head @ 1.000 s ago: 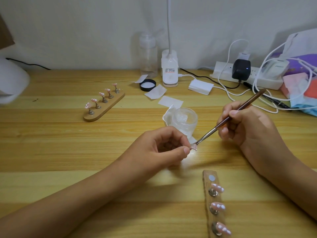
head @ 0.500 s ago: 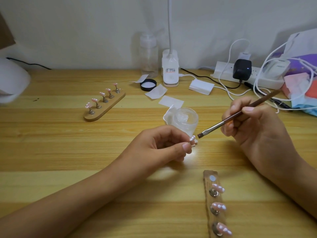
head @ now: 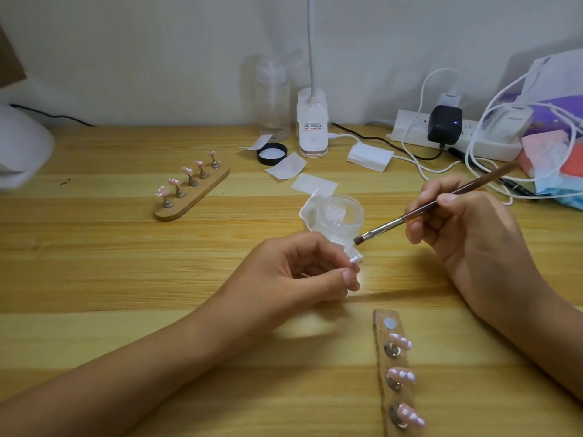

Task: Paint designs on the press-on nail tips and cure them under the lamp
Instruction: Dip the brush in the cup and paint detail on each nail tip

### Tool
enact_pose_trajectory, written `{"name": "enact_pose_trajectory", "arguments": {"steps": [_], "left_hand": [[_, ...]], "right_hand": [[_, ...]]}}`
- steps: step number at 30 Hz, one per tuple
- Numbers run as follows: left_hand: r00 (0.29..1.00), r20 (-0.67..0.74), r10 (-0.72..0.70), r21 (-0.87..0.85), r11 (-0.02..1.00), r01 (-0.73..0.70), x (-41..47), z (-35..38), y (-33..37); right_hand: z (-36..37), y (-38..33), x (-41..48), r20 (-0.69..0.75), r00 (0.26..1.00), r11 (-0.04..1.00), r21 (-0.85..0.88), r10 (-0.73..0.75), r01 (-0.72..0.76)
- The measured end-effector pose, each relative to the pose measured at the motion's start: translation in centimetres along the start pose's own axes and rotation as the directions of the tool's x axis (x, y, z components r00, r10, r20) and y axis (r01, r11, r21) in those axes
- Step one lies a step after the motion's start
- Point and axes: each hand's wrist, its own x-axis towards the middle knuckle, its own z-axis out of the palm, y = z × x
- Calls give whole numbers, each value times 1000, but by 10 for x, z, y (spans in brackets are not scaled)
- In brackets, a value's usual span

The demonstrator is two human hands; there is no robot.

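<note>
Head view looks down on a wooden tabletop point(head: 94, 279); the left hand point(head: 293, 275) lies near the middle, its fingers point(head: 325, 247) curled toward the thumb and pinching a small pink nail tip point(head: 449, 259) with white marks, which pokes out to the right of the fingertips; what the tip is mounted on is hidden by the hand. The right hand point(head: 467, 228) sits just right of it, its fingers wrapped round a brown-handled brush point(head: 441, 200) held like a pen; the handle slants up toward the far right, and the bristle end points down and left, above the nail tip and apart from it. The bristles lie close against the near right side of a small clear jar point(head: 342, 216); whether they touch it cannot be told; crumpled white paper point(head: 310, 209) leans on the jar's left side.

Near right, a wooden strip point(head: 383, 367) carries three painted tips on metal studs, with one bare stud at its far end; far left, a wooden holder point(head: 192, 201) bears five pink tips in a row on small posts. Along the far edge stand a clear bottle point(head: 273, 99), a white desk lamp point(head: 312, 130), a black lid point(head: 272, 153) and a power strip point(head: 410, 130) with plugs and white cables.
</note>
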Motion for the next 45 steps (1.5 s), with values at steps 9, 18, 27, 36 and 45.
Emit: {"name": "enact_pose_trajectory", "arguments": {"steps": [9,18,27,36,45], "left_hand": [[988,50,145,385,910,-153,-5,23,4],[978,121,169,444,872,-205,-1,27,0],[975,156,157,543,811,-218,1,24,-5],[977,39,212,685,706,-180,4,23,0],[985,88,148,550,817,-172,-6,22,1]], "right_hand": [[-3,-1,7,-103,993,989,139,59,-45],[-1,-4,7,-134,987,984,165,92,-69],[-1,-3,6,-125,988,986,152,88,-69],[-2,-2,5,-121,990,990,129,73,-57],[-6,-3,4,-129,992,999,36,9,-5]]}}
